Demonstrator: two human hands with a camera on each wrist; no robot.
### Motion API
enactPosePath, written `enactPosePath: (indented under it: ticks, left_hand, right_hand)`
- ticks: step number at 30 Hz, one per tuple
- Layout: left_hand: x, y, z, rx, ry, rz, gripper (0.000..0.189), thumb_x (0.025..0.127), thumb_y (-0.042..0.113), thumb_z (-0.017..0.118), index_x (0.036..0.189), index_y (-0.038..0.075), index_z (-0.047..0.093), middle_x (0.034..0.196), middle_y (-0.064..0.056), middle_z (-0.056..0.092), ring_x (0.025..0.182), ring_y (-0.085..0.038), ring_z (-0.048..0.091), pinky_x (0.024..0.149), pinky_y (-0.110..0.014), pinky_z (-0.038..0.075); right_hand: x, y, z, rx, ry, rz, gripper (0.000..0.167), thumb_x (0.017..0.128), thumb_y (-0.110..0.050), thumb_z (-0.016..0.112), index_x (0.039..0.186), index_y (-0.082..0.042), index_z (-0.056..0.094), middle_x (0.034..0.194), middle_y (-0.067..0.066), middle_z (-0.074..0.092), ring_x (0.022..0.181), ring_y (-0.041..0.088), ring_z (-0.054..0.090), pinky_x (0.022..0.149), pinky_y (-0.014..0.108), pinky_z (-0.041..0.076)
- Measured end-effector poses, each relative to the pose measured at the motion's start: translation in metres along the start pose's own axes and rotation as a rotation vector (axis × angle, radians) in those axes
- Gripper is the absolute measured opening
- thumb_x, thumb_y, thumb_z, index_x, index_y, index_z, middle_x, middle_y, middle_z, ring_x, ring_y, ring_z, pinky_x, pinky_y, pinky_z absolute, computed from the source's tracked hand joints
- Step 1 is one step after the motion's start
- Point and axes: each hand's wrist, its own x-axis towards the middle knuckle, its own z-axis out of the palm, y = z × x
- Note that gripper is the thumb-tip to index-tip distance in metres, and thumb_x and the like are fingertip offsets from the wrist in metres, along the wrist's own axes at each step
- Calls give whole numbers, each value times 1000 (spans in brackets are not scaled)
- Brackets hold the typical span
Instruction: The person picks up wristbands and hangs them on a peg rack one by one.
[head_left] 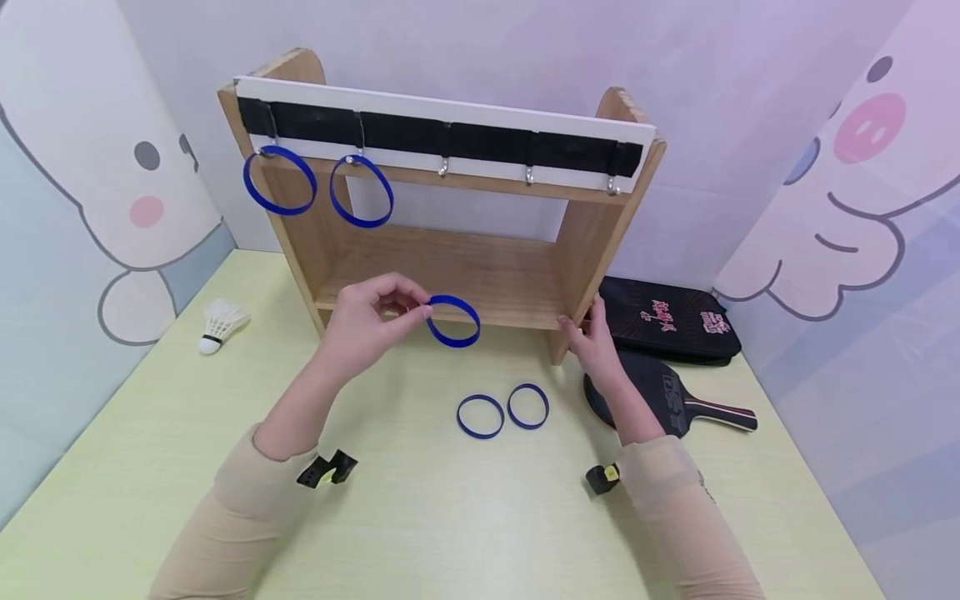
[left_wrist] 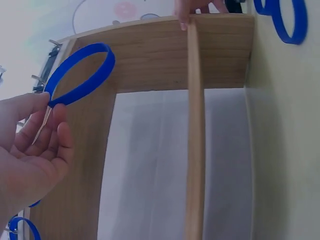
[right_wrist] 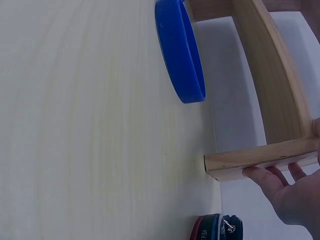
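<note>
My left hand (head_left: 371, 319) pinches a blue wristband (head_left: 455, 341) between thumb and fingertips, in front of the wooden shelf (head_left: 450, 265). In the left wrist view that wristband (left_wrist: 86, 89) stands out beyond the fingertips. Low on the shelf's right side panel, my right hand (head_left: 595, 340) grips the edge, with the fingers on its outer face in the right wrist view. Two more wristbands hang from the left hooks, one at the far left (head_left: 255, 197) and another (head_left: 362, 222) beside it. Three hooks (head_left: 529, 176) to the right are bare. Two wristbands (head_left: 480, 437) lie on the table.
A shuttlecock (head_left: 222, 323) lies left of the shelf. On the right, a black paddle case (head_left: 667, 321) sits behind a table tennis paddle (head_left: 645, 387), partly under my right forearm. Walls with cartoon figures (head_left: 832, 167) enclose the table (head_left: 450, 517).
</note>
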Motion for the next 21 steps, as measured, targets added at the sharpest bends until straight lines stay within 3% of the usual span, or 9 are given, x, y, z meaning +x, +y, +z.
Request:
enactPosePath:
  ticks: [6, 10, 16, 21]
  left_hand:
    - [3, 14, -2, -119, 110, 41, 12, 83, 8, 71, 92, 0, 66, 90, -9, 68, 78, -12, 63, 69, -19, 53]
    - [8, 23, -4, -196, 199, 31, 16, 83, 8, 72, 92, -3, 65, 90, -6, 67, 79, -13, 64, 71, -19, 53]
    - [18, 33, -9, -335, 313, 51, 16, 82, 7, 73, 92, -1, 65, 91, -6, 67, 82, -18, 65, 73, -20, 54]
    - [27, 39, -11, -443, 377, 59, 14, 81, 5, 73, 92, 1, 67, 91, -10, 67, 84, -20, 65, 75, -20, 54]
  right_hand:
    - [1, 1, 0, 7, 0, 3, 70, 95, -31, 56, 147, -33, 10, 149, 10, 23, 126, 35, 39, 90, 59, 46]
    - [1, 3, -1, 6, 5, 2, 69, 95, -31, 56, 147, -34, 11, 149, 10, 23, 126, 35, 39, 90, 58, 46]
    - [1, 3, -1, 7, 3, 1, 69, 95, -31, 56, 147, -34, 11, 148, 11, 24, 126, 35, 39, 90, 58, 46]
    - [-7, -17, 1, 31, -22, 18, 69, 97, -21, 53, 149, -25, 7, 149, 15, 21, 128, 38, 37, 92, 60, 44]
